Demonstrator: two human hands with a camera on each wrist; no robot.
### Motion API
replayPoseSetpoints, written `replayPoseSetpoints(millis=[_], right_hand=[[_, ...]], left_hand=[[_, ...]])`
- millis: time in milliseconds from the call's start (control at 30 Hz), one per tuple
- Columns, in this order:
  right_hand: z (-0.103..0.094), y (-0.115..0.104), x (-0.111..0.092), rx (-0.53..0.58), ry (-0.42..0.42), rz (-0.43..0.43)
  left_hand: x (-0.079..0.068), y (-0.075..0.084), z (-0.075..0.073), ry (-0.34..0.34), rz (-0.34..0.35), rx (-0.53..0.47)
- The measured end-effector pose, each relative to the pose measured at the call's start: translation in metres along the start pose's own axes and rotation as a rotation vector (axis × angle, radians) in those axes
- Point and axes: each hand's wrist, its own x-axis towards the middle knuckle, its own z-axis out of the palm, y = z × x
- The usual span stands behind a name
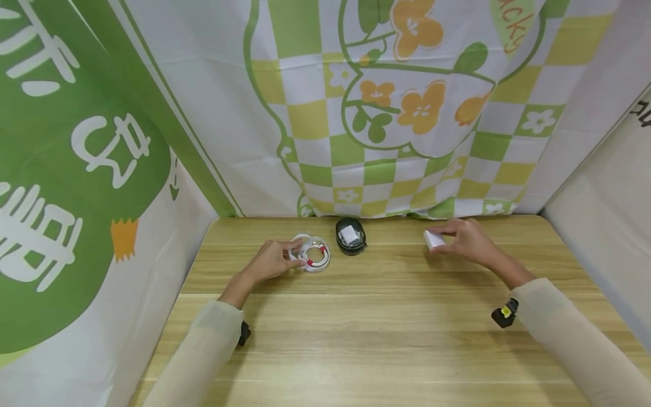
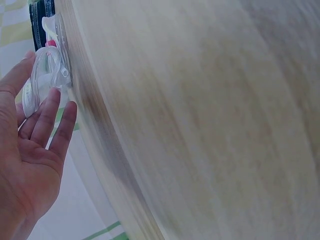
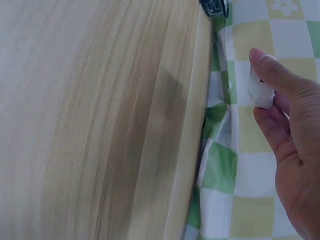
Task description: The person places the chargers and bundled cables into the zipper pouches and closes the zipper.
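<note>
At the back left of the table, my left hand (image 1: 269,261) holds a coil of white cable (image 2: 35,82) between thumb and fingers. Another white cable coil (image 1: 324,261), with red ties, lies right beside it; the two overlap in view. Over on the right, my right hand (image 1: 469,242) pinches a small white block (image 1: 434,239) by its edges, thumb on one side and fingertips on the other. In the right wrist view the white block (image 3: 261,90) has rounded edges and a dark mark partly covered by the thumb.
A black oval case (image 1: 351,249) sits near the table's back edge between the hands, with a white charger-like cube (image 1: 348,234) in it. Behind the wooden table (image 1: 381,328) hangs a checked, flowered cloth (image 1: 391,164). More cloth hangs at both sides.
</note>
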Motion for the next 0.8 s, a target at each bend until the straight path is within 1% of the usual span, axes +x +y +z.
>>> replayPoseSetpoints(millis=[200,300,433,600,800], right_hand=[[0.004,-0.004,0.007,0.022,0.0,-0.016],[0.005,-0.007,0.009,0.043,0.004,-0.032],[0.008,-0.011,0.013,0.041,0.013,-0.053],[0.01,-0.017,0.019,0.048,0.006,-0.052],[0.014,-0.024,0.025,0.059,-0.005,-0.076]], left_hand=[[0.0,-0.001,0.001,-0.001,-0.022,-0.01],[0.0,-0.002,0.002,-0.002,-0.019,-0.007],[0.001,-0.003,0.002,0.0,-0.012,-0.007],[0.001,-0.001,0.001,0.004,-0.009,0.005],[0.001,0.0,0.002,-0.002,-0.026,0.008]])
